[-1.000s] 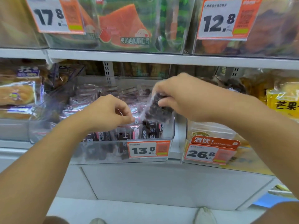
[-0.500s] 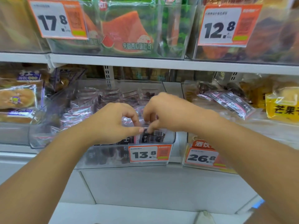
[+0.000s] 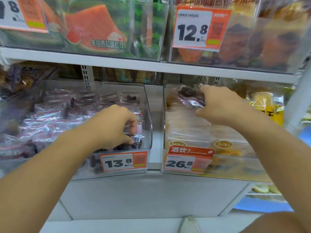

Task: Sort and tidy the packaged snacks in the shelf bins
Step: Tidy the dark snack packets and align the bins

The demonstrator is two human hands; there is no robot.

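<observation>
Left bin (image 3: 148, 115), clear, on shelf (image 3: 151, 68), 13.8 tag (image 3: 123, 162) on front: full of dark packets (image 3: 50, 115). Left hand (image 3: 114, 126) inside at bin's front right corner, fingers curled, pinching barcoded packet (image 3: 137, 140). Right bin (image 3: 164, 115), 26.8 tag (image 3: 186, 163) on front: pale packs (image 3: 188, 132) stacked. Right hand (image 3: 222, 106) over its back, fingers curled round stray dark packet (image 3: 190, 96) lying on packs.
</observation>
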